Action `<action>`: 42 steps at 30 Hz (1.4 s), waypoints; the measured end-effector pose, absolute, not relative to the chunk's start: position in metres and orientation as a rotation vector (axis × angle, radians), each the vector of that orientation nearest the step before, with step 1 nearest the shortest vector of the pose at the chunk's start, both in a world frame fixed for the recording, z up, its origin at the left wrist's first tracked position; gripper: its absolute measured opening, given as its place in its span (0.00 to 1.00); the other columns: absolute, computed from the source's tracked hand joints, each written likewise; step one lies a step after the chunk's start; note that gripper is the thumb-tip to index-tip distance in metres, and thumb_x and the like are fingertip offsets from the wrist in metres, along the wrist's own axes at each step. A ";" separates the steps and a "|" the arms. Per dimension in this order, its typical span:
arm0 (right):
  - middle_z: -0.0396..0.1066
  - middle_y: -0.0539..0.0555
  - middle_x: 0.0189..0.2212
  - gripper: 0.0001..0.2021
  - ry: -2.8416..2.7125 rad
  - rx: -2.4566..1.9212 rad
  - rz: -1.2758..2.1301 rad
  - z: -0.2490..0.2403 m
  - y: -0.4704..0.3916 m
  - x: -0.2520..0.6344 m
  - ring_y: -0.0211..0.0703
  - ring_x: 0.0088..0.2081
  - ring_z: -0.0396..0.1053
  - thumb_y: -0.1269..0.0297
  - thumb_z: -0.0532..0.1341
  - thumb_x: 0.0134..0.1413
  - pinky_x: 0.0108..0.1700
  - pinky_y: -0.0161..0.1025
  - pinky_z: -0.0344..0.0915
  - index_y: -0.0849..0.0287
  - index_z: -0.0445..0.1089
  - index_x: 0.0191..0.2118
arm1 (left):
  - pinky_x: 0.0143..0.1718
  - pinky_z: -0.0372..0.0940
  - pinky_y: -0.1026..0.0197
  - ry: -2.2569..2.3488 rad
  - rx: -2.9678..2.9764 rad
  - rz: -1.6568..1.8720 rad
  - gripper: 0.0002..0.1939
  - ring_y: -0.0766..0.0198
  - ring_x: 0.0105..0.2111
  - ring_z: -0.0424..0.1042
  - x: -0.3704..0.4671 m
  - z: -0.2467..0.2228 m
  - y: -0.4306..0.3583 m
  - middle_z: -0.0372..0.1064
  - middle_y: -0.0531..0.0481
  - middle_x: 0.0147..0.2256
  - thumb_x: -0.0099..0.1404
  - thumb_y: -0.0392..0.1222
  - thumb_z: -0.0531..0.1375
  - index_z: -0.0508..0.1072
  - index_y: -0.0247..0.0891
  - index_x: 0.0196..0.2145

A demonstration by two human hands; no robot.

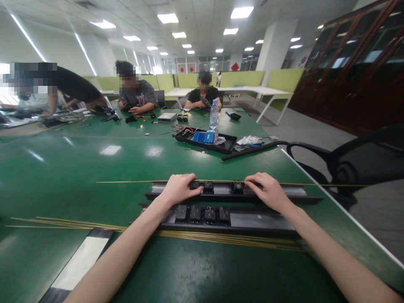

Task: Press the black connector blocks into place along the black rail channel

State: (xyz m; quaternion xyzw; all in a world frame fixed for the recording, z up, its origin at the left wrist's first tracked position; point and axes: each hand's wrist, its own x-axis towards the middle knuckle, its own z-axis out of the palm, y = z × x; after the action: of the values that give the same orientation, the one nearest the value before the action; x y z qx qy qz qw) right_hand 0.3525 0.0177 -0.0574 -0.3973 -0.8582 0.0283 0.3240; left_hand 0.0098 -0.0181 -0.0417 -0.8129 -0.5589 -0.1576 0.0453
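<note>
A long thin brass-coloured rod [217, 181] runs sideways over the far black-edged channel [274, 198]. My left hand [179, 188] is closed at the channel's left part, thumb and forefinger about a small black block [194, 184]; the rod passes by its fingers. With thumb and fingertips together, my right hand [268, 190] pinches the rod, just right of another black block [237, 187]. Between the hands, one more black block [208, 187] sits in the channel. Nearer me, a second channel [252, 219] holds several black blocks [210, 214] in a row.
More brass rods [208, 238] lie along the near channel. A dark strip with a white panel [78, 259] is under my left forearm. Beyond are a black tray [227, 145], gloves [249, 142], a black bar [249, 151] and a bottle [213, 115]. Other people work across the table.
</note>
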 end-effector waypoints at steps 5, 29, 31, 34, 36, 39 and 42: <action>0.76 0.55 0.36 0.10 -2.256 -1.050 0.074 -0.056 0.017 0.352 0.49 0.38 0.71 0.58 0.55 0.66 0.43 0.47 0.66 0.54 0.73 0.39 | 0.31 0.58 0.61 -1.686 -2.472 -0.478 0.18 0.57 0.34 0.77 0.010 -0.042 -0.018 0.78 0.49 0.34 0.65 0.59 0.56 0.73 0.42 0.35; 0.77 0.55 0.35 0.09 -2.293 -0.997 0.030 -0.055 0.016 0.351 0.47 0.37 0.70 0.61 0.57 0.65 0.43 0.45 0.64 0.56 0.74 0.40 | 0.32 0.59 0.61 -1.657 -2.442 -0.479 0.18 0.57 0.34 0.75 0.010 -0.044 -0.017 0.76 0.48 0.33 0.64 0.59 0.57 0.73 0.41 0.35; 0.77 0.55 0.35 0.09 -2.298 -0.987 0.027 -0.055 0.016 0.351 0.47 0.37 0.70 0.61 0.57 0.65 0.43 0.45 0.64 0.56 0.74 0.40 | 0.32 0.59 0.61 -1.654 -2.450 -0.503 0.18 0.58 0.34 0.75 0.010 -0.044 -0.017 0.76 0.48 0.32 0.64 0.59 0.57 0.73 0.41 0.34; 0.77 0.55 0.35 0.09 -2.305 -0.979 0.021 -0.055 0.017 0.351 0.46 0.37 0.70 0.62 0.57 0.65 0.43 0.45 0.64 0.56 0.75 0.40 | 0.33 0.60 0.61 -1.657 -2.472 -0.552 0.17 0.58 0.34 0.75 0.009 -0.045 -0.017 0.76 0.49 0.32 0.64 0.58 0.57 0.73 0.41 0.34; 0.77 0.55 0.35 0.10 -2.313 -0.977 0.013 -0.055 0.017 0.351 0.46 0.37 0.70 0.63 0.56 0.66 0.43 0.45 0.63 0.56 0.75 0.40 | 0.33 0.60 0.62 -1.668 -2.496 -0.585 0.17 0.59 0.34 0.75 0.009 -0.045 -0.016 0.77 0.49 0.33 0.64 0.58 0.58 0.73 0.41 0.34; 0.78 0.54 0.35 0.10 -2.321 -0.971 -0.003 -0.053 0.017 0.351 0.46 0.37 0.70 0.63 0.56 0.65 0.42 0.45 0.63 0.56 0.75 0.40 | 0.32 0.59 0.62 -1.683 -2.516 -0.613 0.17 0.59 0.33 0.75 0.009 -0.046 -0.016 0.77 0.50 0.32 0.64 0.58 0.58 0.73 0.42 0.34; 0.78 0.54 0.34 0.09 -2.320 -0.964 -0.019 -0.051 0.017 0.351 0.46 0.37 0.70 0.64 0.57 0.65 0.43 0.45 0.62 0.55 0.76 0.40 | 0.31 0.58 0.62 -1.681 -2.516 -0.622 0.17 0.59 0.33 0.75 0.008 -0.046 -0.016 0.77 0.50 0.32 0.63 0.58 0.58 0.72 0.42 0.34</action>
State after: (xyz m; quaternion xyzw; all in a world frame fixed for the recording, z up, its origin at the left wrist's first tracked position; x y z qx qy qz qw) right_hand 0.3510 0.0166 -0.0510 -0.3650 -0.8780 -0.0072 0.3094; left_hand 0.0078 -0.0163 -0.0459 -0.8142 -0.5440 -0.2012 0.0262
